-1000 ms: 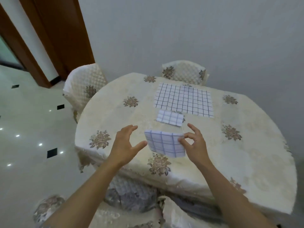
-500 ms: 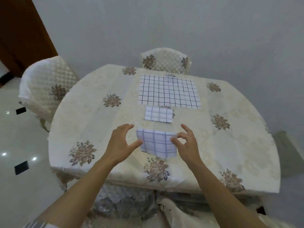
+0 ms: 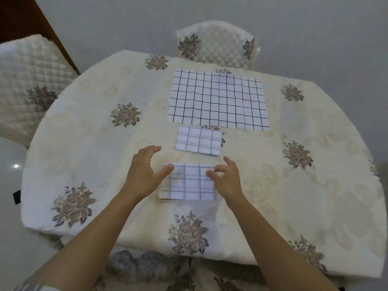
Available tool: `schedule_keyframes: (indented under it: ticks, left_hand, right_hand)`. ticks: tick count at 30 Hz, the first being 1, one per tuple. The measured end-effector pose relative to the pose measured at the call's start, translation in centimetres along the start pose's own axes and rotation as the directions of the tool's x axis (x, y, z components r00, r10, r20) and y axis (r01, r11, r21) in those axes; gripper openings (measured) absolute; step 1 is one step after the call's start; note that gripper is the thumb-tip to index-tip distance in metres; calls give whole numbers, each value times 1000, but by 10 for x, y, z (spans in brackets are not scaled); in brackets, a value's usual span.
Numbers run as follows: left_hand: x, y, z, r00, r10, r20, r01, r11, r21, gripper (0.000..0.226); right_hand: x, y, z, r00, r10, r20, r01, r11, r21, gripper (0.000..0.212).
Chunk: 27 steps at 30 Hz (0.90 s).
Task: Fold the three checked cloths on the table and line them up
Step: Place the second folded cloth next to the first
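Checked near cloth [image 3: 190, 182]: folded, on desk [image 3: 315, 185]
L hand [image 3: 144, 175]: fingers spread, thumb on it
R hand [image 3: 225, 177]: pinching its right edge
Mid cloth [image 3: 199, 140]: folded
Far cloth [image 3: 218, 100]: flat, unfolded, left to do

Three checked cloths lay on one round worktop [image 3: 315, 175]: one large unfolded cloth [image 3: 218, 100] above centre frame, and two folded ones, the upper folded cloth [image 3: 199, 142] at centre and the lower folded cloth [image 3: 190, 182] just below it. Two quilted chairs stood at upper left [image 3: 27, 80] and top centre [image 3: 216, 46]. Two hands, left [image 3: 144, 175] and right [image 3: 226, 178], were counted.
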State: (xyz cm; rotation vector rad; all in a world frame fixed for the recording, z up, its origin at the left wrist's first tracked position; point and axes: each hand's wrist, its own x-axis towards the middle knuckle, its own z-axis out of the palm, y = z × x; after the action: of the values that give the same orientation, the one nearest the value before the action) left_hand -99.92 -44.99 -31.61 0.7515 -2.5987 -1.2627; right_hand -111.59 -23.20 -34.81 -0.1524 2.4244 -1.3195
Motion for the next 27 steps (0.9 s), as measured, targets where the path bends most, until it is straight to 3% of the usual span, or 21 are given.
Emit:
schedule_keyframes:
  ticks: [5,12,17,19,23,27]
  left_hand:
    - [9,-11,11,999,-49,-4,49,999,20,63]
    - [11,-16,22,996,-86,16,85,994,75,62]
    - [12,-16,25,996,-89,19,87,994,63,58]
    - [11,-17,27,996,-84,27,82,994,71,58]
    - [11,-20,39,994,-81,67,73,990,117,66]
    - [15,-25,58,994,-47,96,21,966,256,65]
  right_hand:
    - [29,27,-1,983,89,-158,-119,975,-190,15]
    - [48,41,7,965,128,-231,-163,977,-141,16]
    - [53,40,14,954,132,-270,-185,966,-180,29]
    - [53,45,13,949,118,-292,-184,960,-211,16]
    - [47,59,7,959,-9,-282,-86,943,-323,40]
    - [38,67,7,967,-72,-243,-28,923,-384,39]
